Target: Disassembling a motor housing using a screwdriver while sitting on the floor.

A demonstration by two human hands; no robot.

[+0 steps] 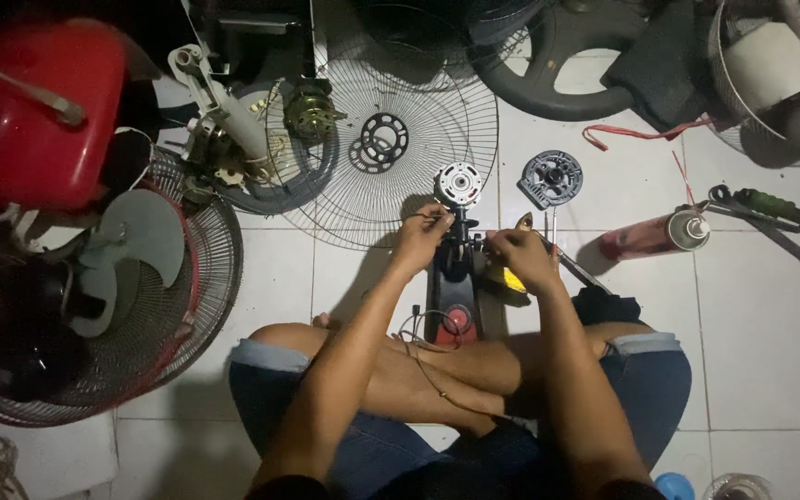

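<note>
Far out to the left of the hands, a red housing [34, 111] is sitting beside a fan in its wire cage [118, 306], and a bare wire guard [391, 139] is lying flat on the tiles just beyond the fingers.

The left hand [418, 239] is reaching forward from a bent elbow, fingertips pinched together on what looks like a thin wire at the small motor [458, 183]; whether it is truly gripping is too fine to tell. The motor is standing between the two hands and slightly ahead of them, on top of a dark upright base [456, 287] that runs back towards the crossed legs. It looks like dense metal, heavy for its size and stiff, so the round casing seems the safest place to hold it, while the thin leads would likely snap or pull loose if tugged.

The right hand [522, 259] is curling knuckles-up, closed around something small and yellow, wrist angling inward.

Beyond it a round grey motor cover [550, 178] is lying, then a spray can [664, 233] on its side, and wrenches [770, 218] well off to the right.
</note>
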